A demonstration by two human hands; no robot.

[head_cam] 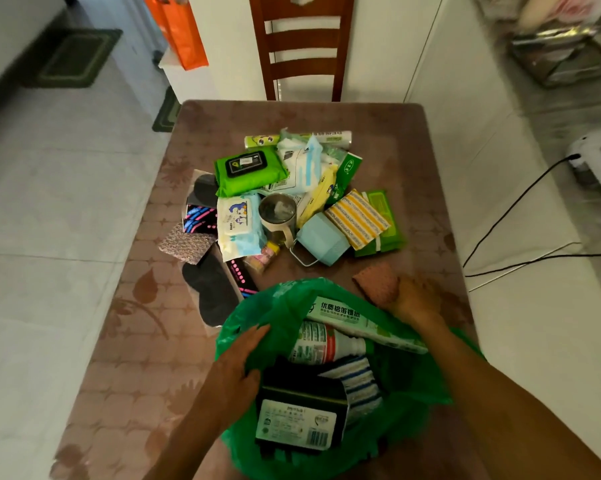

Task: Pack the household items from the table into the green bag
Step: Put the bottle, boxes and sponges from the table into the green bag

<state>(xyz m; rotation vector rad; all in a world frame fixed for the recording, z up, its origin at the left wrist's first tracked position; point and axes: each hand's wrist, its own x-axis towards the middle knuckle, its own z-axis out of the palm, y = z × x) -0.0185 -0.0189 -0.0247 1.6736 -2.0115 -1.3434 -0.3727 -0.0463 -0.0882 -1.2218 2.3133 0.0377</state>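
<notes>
Your left hand (238,367) lies flat-fingered on the green bag (278,306) rim, holding its mouth open at the near table edge. Your right hand (415,297) pinches the pinkish-brown cloth (375,282) just beyond the bag. It looks light and limp: gather it mid-body so no corner snags the thin, slippery plastic.

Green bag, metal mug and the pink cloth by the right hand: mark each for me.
green bag (285,299): head view, on its far rim.
metal mug (277,211): head view, on its open mouth.
pink cloth (375,282): head view, on its middle, left of the right hand (415,297).
</notes>
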